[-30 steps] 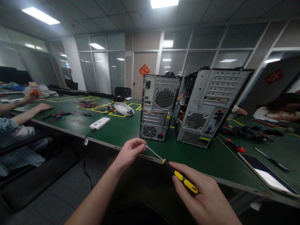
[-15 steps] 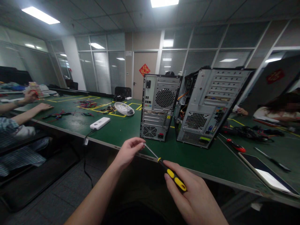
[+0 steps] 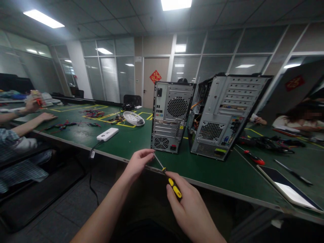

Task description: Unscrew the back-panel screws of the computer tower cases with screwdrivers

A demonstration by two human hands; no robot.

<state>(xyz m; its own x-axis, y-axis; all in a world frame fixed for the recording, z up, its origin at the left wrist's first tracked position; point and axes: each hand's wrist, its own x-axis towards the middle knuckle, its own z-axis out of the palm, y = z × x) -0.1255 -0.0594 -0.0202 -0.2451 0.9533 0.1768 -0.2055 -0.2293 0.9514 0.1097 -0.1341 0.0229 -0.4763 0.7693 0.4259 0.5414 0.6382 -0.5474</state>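
In the head view my right hand [image 3: 188, 199] is wrapped round the black and yellow handle of a screwdriver [image 3: 171, 183]. Its metal shaft slants up and left to the fingertips of my left hand [image 3: 139, 162], which are pinched together at the tip. Whatever lies between those fingertips is too small to make out. Both hands are at the front edge of the green table [image 3: 121, 148]. Just beyond them stands a narrow computer case [image 3: 169, 118], its back panel facing me. A larger computer case [image 3: 215, 121] stands to its right, with one side open.
A white power strip [image 3: 107, 134] with a black cord lies on the left. Behind it are a white basket [image 3: 133, 118] and tangled wires [image 3: 95, 113]. On the right are a red and black screwdriver [image 3: 254, 157], a tablet [image 3: 286, 185] and black cables [image 3: 273, 143]. Other people sit at both sides.
My right hand has shifted left with the screwdriver, so its shaft stands steeper. My left hand stays almost in place, still pinched at the tip.
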